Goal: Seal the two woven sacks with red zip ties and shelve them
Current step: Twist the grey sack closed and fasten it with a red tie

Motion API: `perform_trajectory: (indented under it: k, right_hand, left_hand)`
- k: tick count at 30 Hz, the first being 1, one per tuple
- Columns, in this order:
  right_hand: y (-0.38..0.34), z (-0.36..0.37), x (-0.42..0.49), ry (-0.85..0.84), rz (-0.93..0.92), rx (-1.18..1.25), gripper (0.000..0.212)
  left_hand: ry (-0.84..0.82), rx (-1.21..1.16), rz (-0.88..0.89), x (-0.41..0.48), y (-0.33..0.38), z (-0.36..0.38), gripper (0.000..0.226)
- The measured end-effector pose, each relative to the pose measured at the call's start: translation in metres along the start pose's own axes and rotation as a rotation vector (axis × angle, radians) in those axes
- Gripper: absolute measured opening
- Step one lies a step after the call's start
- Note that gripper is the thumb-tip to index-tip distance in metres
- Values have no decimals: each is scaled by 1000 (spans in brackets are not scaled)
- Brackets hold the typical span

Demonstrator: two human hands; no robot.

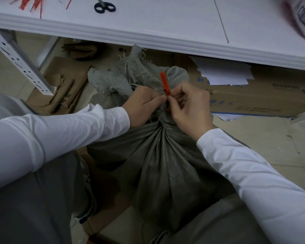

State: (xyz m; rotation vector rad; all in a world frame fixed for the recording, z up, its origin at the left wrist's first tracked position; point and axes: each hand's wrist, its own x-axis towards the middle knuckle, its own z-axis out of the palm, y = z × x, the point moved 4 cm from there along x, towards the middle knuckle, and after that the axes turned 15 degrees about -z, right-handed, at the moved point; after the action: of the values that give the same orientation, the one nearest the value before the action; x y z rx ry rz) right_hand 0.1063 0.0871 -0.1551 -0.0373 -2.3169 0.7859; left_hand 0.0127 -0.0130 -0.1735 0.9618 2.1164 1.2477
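As hands (144,103) (188,106) pinch the zip tie (165,83), scissors (104,7) lie on shelf (165,23)

A white shelf board (165,23) with a moulded front edge spans the top, carried at its left end by a perforated white steel upright (19,62). Below lies a beige tiled floor (280,155), dimly lit, strewn with flattened brown cardboard (63,85). A blue-printed cardboard box (271,95) under the board's right end carries loose white paper sheets (225,74).

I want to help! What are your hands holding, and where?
Left hand and right hand pinch the tie at its lower end, at the neck of the sack.
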Motion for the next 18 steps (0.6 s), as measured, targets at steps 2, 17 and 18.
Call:
perform_trajectory:
  k: [2, 17, 18]
  right_hand:
    - [0, -1, 0, 8, 20, 22, 4]
    - [8, 1, 0, -22, 120, 46, 9]
    - [11, 1, 1, 1, 184, 85, 14]
  left_hand:
    - [6, -6, -9, 0, 0, 0, 42]
    - [10, -9, 14, 4, 2, 0, 51]
    - [11, -6, 4, 6, 3, 0, 50]
